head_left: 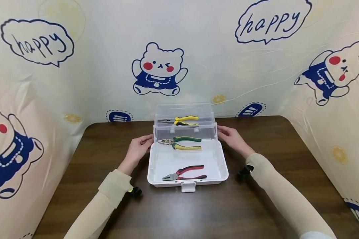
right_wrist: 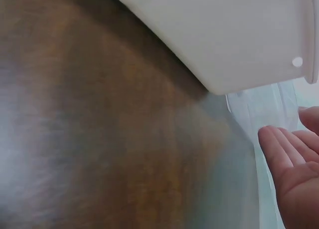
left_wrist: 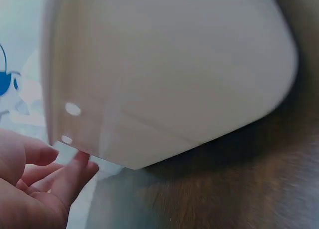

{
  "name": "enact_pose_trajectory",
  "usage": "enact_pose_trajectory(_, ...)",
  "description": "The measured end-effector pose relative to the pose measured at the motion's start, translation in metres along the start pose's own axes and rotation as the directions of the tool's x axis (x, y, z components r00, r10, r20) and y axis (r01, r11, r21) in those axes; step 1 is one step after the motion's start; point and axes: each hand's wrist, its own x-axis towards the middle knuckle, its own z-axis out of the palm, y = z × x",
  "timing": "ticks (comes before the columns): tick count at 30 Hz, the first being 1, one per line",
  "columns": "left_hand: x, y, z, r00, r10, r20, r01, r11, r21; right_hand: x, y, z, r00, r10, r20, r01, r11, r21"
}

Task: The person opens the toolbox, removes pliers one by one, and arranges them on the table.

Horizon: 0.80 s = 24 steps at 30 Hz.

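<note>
A white plastic box (head_left: 186,162) stands on the table with its clear lid (head_left: 183,111) tipped back. Inside lie red-and-black combination pliers (head_left: 185,173) near the front latch and green-and-yellow pliers (head_left: 180,142) near the back. Yellow-and-black long-nose pliers (head_left: 179,120) show within the lid's outline; whether they lie in it or behind it I cannot tell. My left hand (head_left: 139,146) is at the box's back left corner, its fingertips touching there in the left wrist view. At the back right corner, my right hand (head_left: 231,137) holds its fingers nearly straight beside the clear lid.
The dark wooden table (head_left: 185,215) extends on both sides and in front of the box. A printed curtain (head_left: 101,83) with bears hangs close behind the table and along its sides. A white latch (head_left: 188,187) juts from the box's front.
</note>
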Motion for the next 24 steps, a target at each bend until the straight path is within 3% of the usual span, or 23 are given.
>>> enact_pose_trajectory(11,-0.059,0.01,-0.007,0.996,-0.043,0.082,0.037,0.996,0.08,-0.031,-0.012,-0.009,0.987,-0.078,-0.143,0.074,0.997,-0.032)
enact_pose_trajectory(16,-0.071,0.01,-0.005,0.995,-0.016,0.102,0.007,0.996,0.087,-0.041,-0.022,-0.013,0.979,-0.106,-0.173,0.102,0.994,-0.033)
enact_pose_trajectory(24,-0.079,0.004,-0.006,0.993,-0.017,0.113,0.005,0.994,0.109,-0.049,-0.047,-0.017,0.968,-0.152,-0.197,0.15,0.988,-0.027)
